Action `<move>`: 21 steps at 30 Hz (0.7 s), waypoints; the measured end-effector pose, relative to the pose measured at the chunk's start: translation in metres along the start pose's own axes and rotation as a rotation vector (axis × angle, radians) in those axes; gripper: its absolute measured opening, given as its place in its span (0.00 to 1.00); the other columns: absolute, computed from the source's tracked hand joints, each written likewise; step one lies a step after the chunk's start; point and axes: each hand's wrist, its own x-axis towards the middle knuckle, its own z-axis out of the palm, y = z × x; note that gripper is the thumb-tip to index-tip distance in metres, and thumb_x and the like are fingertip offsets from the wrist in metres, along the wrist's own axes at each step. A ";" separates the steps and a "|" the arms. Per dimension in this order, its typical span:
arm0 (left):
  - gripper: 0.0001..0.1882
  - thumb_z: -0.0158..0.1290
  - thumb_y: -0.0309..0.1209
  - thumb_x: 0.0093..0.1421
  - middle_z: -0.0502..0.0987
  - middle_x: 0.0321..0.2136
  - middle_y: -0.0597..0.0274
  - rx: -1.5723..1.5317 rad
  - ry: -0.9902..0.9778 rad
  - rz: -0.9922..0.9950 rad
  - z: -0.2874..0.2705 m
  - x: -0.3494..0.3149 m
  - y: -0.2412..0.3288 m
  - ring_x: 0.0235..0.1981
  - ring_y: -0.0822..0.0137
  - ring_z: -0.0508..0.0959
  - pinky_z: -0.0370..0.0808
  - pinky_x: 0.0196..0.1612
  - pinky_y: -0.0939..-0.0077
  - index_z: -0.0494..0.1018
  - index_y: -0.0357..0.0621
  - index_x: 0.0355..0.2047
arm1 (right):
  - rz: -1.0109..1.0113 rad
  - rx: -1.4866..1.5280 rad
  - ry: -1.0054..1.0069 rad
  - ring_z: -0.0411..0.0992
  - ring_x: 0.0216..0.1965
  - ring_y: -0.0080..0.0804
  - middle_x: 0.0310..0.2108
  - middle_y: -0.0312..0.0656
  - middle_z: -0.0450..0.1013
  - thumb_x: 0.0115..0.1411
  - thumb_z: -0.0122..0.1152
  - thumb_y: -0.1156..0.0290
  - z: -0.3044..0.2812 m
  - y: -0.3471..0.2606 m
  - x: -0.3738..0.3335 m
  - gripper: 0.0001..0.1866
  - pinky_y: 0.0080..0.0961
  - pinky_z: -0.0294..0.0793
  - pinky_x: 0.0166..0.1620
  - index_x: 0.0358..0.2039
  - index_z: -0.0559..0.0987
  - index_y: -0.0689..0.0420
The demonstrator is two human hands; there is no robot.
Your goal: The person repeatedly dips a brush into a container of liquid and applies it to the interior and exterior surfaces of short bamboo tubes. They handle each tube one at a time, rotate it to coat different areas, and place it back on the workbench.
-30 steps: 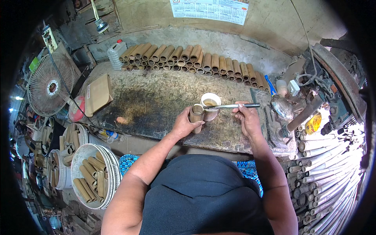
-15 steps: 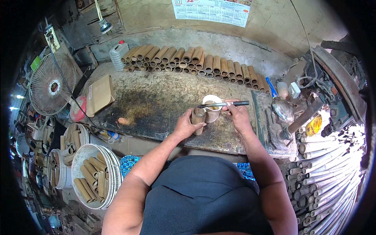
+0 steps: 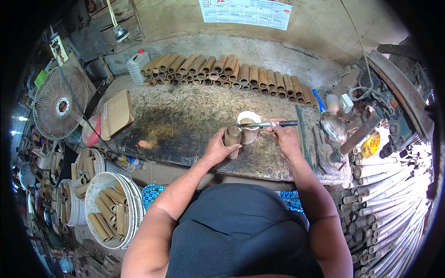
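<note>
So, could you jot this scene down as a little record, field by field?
Left hand: grips a bamboo tube, open end up
Right hand: holds a slim, brush-like tool, tip near the tube's rim
White cup: on the workbench, beside the tube
Far edge: stacked tubes, with a jug at their left end
Left side: fan; white bucket holding cut tubes
Right side: long poles

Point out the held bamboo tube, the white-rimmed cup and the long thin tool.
Bamboo tube [image 3: 232,141]: head view, on its outer wall, just below the open end.
White-rimmed cup [image 3: 251,135]: head view, on its outer wall.
Long thin tool [image 3: 260,124]: head view, on its shaft.
</note>
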 end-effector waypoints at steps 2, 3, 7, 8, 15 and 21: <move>0.42 0.75 0.40 0.49 0.79 0.52 0.49 0.007 -0.003 -0.005 -0.001 -0.001 0.001 0.55 0.56 0.80 0.76 0.59 0.61 0.68 0.38 0.60 | -0.036 -0.004 -0.005 0.72 0.34 0.17 0.32 0.34 0.80 0.70 0.61 0.64 -0.003 0.003 -0.001 0.14 0.17 0.67 0.39 0.50 0.79 0.60; 0.42 0.75 0.40 0.49 0.79 0.52 0.49 0.014 -0.005 -0.011 -0.001 -0.001 0.002 0.55 0.56 0.80 0.76 0.59 0.61 0.68 0.38 0.60 | -0.043 -0.005 -0.012 0.72 0.34 0.17 0.33 0.34 0.80 0.70 0.60 0.65 -0.005 0.004 -0.002 0.14 0.17 0.67 0.39 0.50 0.79 0.60; 0.42 0.75 0.40 0.49 0.79 0.52 0.49 0.021 0.004 -0.007 0.000 0.000 0.000 0.55 0.56 0.80 0.76 0.59 0.61 0.68 0.38 0.60 | -0.053 -0.006 -0.033 0.72 0.34 0.17 0.33 0.35 0.81 0.70 0.60 0.66 -0.011 0.007 -0.005 0.13 0.17 0.67 0.39 0.50 0.79 0.59; 0.42 0.75 0.40 0.49 0.79 0.52 0.48 0.017 0.009 0.002 0.000 0.000 -0.001 0.55 0.56 0.80 0.76 0.59 0.61 0.68 0.38 0.60 | -0.056 -0.004 -0.035 0.71 0.34 0.17 0.33 0.35 0.81 0.70 0.60 0.66 -0.012 0.007 -0.006 0.13 0.17 0.67 0.39 0.50 0.79 0.59; 0.42 0.76 0.39 0.49 0.79 0.52 0.48 0.009 0.010 0.017 0.002 0.002 -0.006 0.55 0.57 0.80 0.76 0.59 0.62 0.68 0.38 0.60 | -0.041 -0.078 -0.040 0.72 0.36 0.18 0.33 0.36 0.80 0.71 0.59 0.68 -0.016 0.001 -0.014 0.12 0.18 0.67 0.41 0.49 0.78 0.60; 0.42 0.75 0.41 0.50 0.79 0.52 0.48 0.021 0.004 0.025 0.001 0.001 -0.004 0.55 0.56 0.80 0.76 0.59 0.61 0.68 0.38 0.60 | -0.046 -0.068 -0.043 0.73 0.37 0.21 0.34 0.38 0.80 0.71 0.59 0.68 -0.015 -0.002 -0.024 0.12 0.20 0.69 0.44 0.49 0.78 0.62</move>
